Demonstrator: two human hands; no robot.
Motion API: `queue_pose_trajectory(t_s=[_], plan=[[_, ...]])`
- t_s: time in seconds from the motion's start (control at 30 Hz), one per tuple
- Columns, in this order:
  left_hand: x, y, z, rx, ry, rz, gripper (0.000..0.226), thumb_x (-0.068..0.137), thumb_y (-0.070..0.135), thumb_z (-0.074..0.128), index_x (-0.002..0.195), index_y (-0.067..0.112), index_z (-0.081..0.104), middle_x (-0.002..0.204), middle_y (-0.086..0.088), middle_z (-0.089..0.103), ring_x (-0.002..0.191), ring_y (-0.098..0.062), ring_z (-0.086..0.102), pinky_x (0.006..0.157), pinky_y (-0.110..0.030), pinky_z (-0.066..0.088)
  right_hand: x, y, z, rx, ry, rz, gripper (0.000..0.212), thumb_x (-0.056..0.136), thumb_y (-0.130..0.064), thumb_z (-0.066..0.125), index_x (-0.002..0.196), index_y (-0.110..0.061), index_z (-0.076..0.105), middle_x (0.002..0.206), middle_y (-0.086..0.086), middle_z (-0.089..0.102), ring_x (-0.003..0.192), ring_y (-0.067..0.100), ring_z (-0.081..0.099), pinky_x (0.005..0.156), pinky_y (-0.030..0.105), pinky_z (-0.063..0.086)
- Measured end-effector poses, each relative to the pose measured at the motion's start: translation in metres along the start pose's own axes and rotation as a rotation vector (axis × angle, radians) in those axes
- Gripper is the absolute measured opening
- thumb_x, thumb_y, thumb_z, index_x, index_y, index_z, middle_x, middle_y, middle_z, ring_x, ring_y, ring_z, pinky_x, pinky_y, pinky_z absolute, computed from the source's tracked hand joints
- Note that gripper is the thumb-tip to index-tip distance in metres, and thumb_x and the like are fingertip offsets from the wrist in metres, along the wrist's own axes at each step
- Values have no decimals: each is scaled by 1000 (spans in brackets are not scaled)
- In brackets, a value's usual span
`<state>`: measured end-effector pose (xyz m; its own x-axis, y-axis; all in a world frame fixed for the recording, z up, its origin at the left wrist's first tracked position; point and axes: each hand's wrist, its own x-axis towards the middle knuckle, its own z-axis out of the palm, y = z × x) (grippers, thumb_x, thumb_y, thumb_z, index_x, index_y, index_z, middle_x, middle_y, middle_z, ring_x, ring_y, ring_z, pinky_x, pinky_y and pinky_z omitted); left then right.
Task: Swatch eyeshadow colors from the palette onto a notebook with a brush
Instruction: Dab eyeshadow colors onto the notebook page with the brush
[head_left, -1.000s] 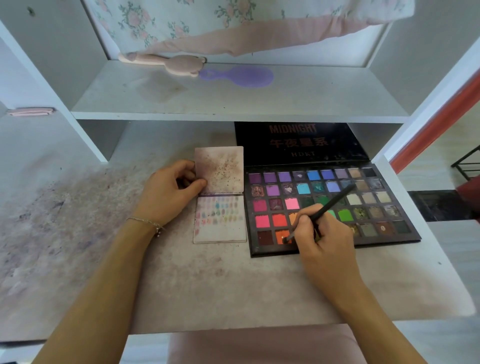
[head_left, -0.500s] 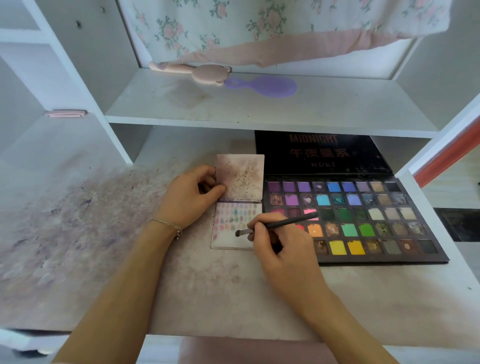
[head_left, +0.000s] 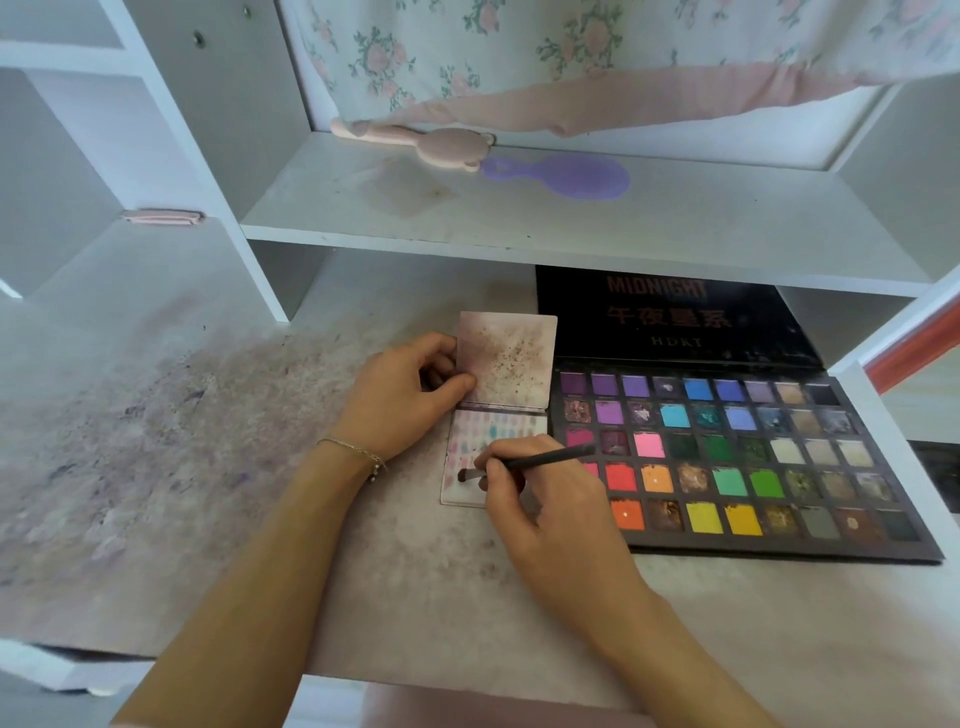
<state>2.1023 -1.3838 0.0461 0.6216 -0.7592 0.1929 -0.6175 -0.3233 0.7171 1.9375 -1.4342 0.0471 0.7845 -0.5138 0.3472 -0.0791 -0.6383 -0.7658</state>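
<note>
The right hand (head_left: 540, 499) pinches the brush (head_left: 524, 462), tip on the notebook (head_left: 462, 493) beside the palette (head_left: 779, 545); the left hand (head_left: 400, 400) grips the flipped-up cover (useful). Short, light strokes in bare paper would keep swatches separate.

A second ago the right hand (head_left: 550, 514) held the slim black makeup brush (head_left: 524, 462) with its tip down in an orange pan in the bottom rows of the large black multicolour eyeshadow palette (head_left: 727, 457). Half a second ago hand and brush had crossed left, the bristles just over the lower page of the small open white notebook (head_left: 467, 457). Now the tip sits on that page near its left edge (lower and further left than before), the handle slanting up to the right over the palette's left columns, and the hand covers more of the page's lower right.
</note>
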Motion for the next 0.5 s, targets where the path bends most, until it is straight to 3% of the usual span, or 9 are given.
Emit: queue_pose_trajectory(t_s=[0.13, 0.33, 0.5], plan=[[0, -1, 0, 5, -5, -3, 16, 79, 21, 68, 87, 25, 54, 73, 14, 57, 68, -3, 52, 62, -7, 37, 0, 0, 0, -20, -19, -2, 32, 84, -30, 40, 87, -10, 64, 82, -2, 62, 76, 9, 56, 70, 21, 44], [0, 0, 0, 8, -1, -3, 18, 79, 22, 68, 87, 26, 53, 73, 19, 54, 68, 3, 51, 61, -5, 37, 0, -1, -1, -12, -48, 13, 34, 85, -32, 38, 88, -10, 64, 82, -2, 62, 78, 8, 52, 70, 19, 43], [1, -1, 0, 13, 1, 2, 17, 79, 21, 68, 94, 17, 60, 75, 11, 58, 68, -6, 53, 61, -5, 36, 0, -1, -1, -22, -42, -5, 32, 84, -29, 39, 86, -9, 63, 80, 2, 62, 76, 10, 52, 69, 22, 43]])
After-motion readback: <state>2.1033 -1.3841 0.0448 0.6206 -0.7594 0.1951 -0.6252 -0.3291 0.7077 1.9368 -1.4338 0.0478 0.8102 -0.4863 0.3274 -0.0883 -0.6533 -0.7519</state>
